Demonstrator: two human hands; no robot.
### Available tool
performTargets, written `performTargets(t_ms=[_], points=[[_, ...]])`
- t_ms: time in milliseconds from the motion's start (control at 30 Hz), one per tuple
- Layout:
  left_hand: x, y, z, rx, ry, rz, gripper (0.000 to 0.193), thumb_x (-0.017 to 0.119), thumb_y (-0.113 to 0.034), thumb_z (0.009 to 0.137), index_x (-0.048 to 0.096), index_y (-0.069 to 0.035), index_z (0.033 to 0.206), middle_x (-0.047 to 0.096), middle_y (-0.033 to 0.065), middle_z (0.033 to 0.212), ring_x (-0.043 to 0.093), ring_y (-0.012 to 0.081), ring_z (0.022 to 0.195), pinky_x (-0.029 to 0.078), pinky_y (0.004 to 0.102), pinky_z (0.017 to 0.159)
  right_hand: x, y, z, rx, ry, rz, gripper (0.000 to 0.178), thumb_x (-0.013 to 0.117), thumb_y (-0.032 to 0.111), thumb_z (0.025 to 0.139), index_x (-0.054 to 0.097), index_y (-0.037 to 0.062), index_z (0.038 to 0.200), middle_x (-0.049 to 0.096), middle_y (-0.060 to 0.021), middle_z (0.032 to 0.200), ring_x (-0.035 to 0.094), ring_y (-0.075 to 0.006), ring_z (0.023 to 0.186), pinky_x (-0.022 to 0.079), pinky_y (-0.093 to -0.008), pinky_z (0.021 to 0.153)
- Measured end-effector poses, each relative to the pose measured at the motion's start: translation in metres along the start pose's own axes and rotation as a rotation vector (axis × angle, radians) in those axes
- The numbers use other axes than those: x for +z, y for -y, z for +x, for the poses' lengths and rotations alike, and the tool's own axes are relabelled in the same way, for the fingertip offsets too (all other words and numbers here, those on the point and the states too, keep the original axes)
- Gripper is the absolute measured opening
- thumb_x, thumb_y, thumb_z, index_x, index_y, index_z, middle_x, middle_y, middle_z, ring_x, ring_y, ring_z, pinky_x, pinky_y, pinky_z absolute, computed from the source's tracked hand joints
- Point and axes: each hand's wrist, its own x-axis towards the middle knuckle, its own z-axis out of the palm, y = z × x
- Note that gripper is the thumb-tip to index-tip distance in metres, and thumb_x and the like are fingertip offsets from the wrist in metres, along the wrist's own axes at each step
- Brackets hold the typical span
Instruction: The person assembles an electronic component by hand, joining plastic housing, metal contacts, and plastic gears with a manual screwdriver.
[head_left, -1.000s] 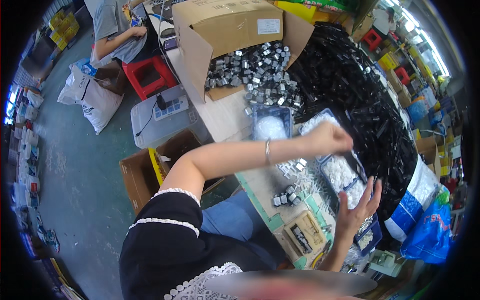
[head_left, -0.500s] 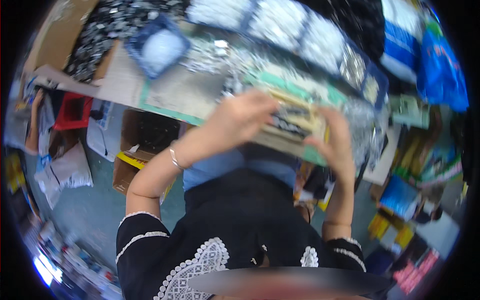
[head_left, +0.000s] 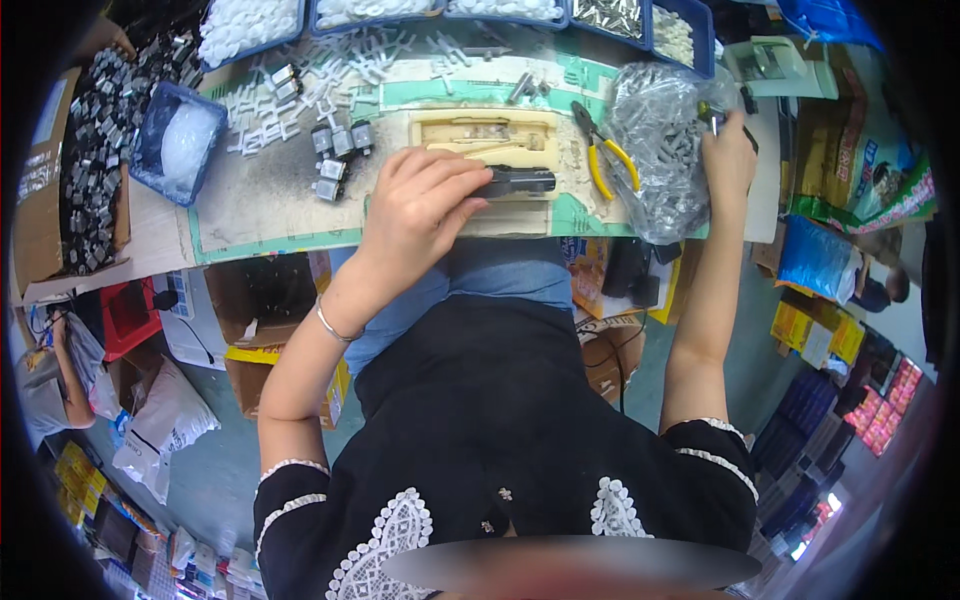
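My left hand [head_left: 415, 200] is closed on the end of a black oblong plastic housing [head_left: 522, 181]. That housing lies along the near side of a cream-coloured moulded fixture [head_left: 480, 132] with recesses. At the right of the bench, my right hand [head_left: 730, 160] is raised beside a clear plastic bag [head_left: 650, 95] of small grey parts. Its fingers are curled around a small dark object with a shiny end, whose kind I cannot make out. Between the fixture and the bag lie pliers [head_left: 622, 160] with yellow handles.
Several small metal motors [head_left: 340, 142] and scattered pale plastic pieces [head_left: 345, 60] lie left of the fixture. A blue tray [head_left: 140, 160] holds a clear bag. Blue bins [head_left: 435, 14] of parts line the back. A carton [head_left: 35, 220] of motors stands far left; another person's arm [head_left: 72, 375] shows below.
My right hand has left the fixture and moved out to the right, beside the plastic bag. My left hand stays near the fixture, now gripping the black housing. The view has shifted and sharpened.
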Motion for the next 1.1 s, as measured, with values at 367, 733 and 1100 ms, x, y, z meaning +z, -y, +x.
performTargets(t_ms=[367, 733, 1100], points=[[0.013, -0.001, 0.007, 0.036, 0.054, 0.122, 0.026, 0.069, -0.009, 0.071, 0.065, -0.004, 0.096, 0.065, 0.0060, 0.098, 0.060, 0.0235, 0.090, 0.047, 0.0365, 0.078, -0.005, -0.003, 0.001, -0.039, -0.275, 0.358, 0.028, 0.056, 0.022, 0.090, 0.060, 0.0014, 0.108, 0.065, -0.0199, 0.076, 0.063, -0.0288, 0.067, 0.048, -0.0388, 0.063], [0.025, -0.017, 0.006, 0.111, 0.091, 0.520, 0.023, 0.060, -0.005, 0.072, 0.063, 0.005, 0.092, 0.063, 0.0157, 0.096, 0.061, 0.0264, 0.086, 0.051, 0.0347, 0.074, -0.069, 0.114, -0.119, -0.514, 0.321, 0.822, 0.036, 0.062, 0.004, 0.083, 0.057, -0.0012, 0.119, 0.063, -0.0176, 0.087, 0.064, -0.0284, 0.072, 0.051, -0.0359, 0.065], [0.024, -0.019, 0.006, 0.103, 0.112, 0.537, 0.019, 0.060, -0.004, 0.074, 0.063, 0.006, 0.090, 0.062, 0.0167, 0.093, 0.060, 0.0268, 0.087, 0.051, 0.0336, 0.075, -0.084, 0.113, -0.111, -0.412, 0.212, 1.100, 0.033, 0.057, 0.009, 0.088, 0.055, 0.0002, 0.121, 0.064, -0.0152, 0.086, 0.063, -0.0294, 0.072, 0.049, -0.0364, 0.062]])
